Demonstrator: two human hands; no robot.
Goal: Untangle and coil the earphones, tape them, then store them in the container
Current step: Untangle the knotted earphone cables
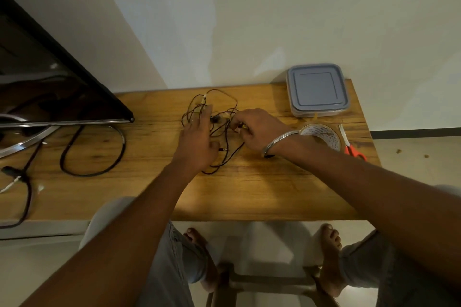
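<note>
A tangle of dark, thin earphone cable lies on the wooden table near its far edge. My left hand lies flat on the left part of the tangle, fingers straight. My right hand is just right of it, with its fingers curled round a piece of the cable. A square container with a grey lid stands shut at the far right corner. A roll of tape lies in front of it, partly behind my right wrist.
Red-handled scissors lie right of the tape, near the table's right edge. A dark monitor on a metal stand fills the left, with thick black cables looped on the table. A stool and feet show below.
</note>
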